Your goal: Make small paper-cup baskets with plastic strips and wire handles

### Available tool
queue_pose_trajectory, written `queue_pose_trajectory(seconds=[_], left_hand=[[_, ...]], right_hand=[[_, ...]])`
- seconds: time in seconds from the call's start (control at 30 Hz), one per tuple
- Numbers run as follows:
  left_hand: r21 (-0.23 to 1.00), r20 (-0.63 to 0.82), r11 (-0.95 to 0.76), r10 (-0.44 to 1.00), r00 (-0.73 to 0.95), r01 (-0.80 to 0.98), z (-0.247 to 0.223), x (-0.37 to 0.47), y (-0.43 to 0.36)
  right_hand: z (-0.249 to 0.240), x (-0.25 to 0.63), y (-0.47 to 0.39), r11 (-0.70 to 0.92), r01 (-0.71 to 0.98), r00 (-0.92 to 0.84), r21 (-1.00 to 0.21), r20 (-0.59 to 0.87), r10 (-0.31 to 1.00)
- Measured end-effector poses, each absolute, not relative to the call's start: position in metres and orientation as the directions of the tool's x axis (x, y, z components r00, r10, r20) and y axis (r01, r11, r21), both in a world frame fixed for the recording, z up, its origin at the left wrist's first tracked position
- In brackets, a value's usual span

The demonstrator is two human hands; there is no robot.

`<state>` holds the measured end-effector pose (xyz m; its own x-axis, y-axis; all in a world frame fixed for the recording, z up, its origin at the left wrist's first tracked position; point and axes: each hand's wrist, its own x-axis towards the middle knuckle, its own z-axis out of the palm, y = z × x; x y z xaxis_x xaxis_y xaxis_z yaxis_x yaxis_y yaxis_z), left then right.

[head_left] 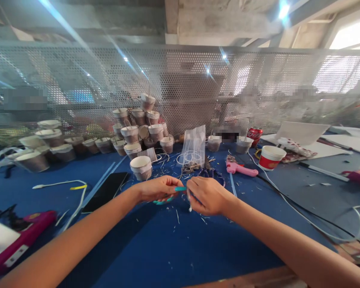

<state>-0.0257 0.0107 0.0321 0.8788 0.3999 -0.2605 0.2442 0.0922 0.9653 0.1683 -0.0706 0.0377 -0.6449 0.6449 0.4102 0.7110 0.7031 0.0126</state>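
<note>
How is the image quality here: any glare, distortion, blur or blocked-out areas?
Head view: light streaks flare across the perforated metal screen, the window at upper right is blown out, straight edges bow from wide-angle distortion, pixelated patches sit along the screen, while the left hand and right hand are fairly sharp.

A blue-covered table (pixel 156 248) carries everything. Just behind the meeting hands (pixel 183 194) lie scissors (pixel 211 174), twine scraps (pixel 189 168) and a paper cup (pixel 141 167); a black phone (pixel 106 191) lies to their left, a pink glue gun (pixel 240 168) to their right.
</note>
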Motion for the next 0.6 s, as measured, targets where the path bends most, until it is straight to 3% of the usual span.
queue_pose_trajectory(seconds=[0.13,0.2,0.3,0.37,0.5,0.6], left_hand=[[0.94,-0.302,-0.019,0.419,0.856,0.341,0.056,-0.034,0.016],[0.916,-0.297,-0.117,0.442,0.847,0.383,0.068,-0.037,0.022],[0.898,-0.27,-0.225,0.393,0.879,0.377,0.089,-0.036,0.034],[0.886,-0.257,-0.263,0.406,0.877,0.381,0.105,-0.031,0.042],[0.884,-0.129,-0.311,0.555,0.822,0.349,0.129,-0.016,0.052],[0.889,-0.092,-0.305,0.612,0.786,0.342,0.13,-0.004,0.057]], right_hand=[[0.043,0.169,-0.058,0.633,0.771,-0.546,-0.068,0.44,0.712],[0.054,0.17,-0.046,0.604,0.775,-0.494,-0.184,0.419,0.762],[0.079,0.17,-0.023,0.54,0.739,-0.486,-0.404,0.235,0.842],[0.098,0.171,-0.008,0.477,0.741,-0.51,-0.473,0.066,0.858],[0.123,0.177,0.019,0.36,0.696,-0.399,-0.621,0.083,0.913],[0.125,0.185,0.029,0.226,0.576,-0.373,-0.786,-0.006,0.928]])
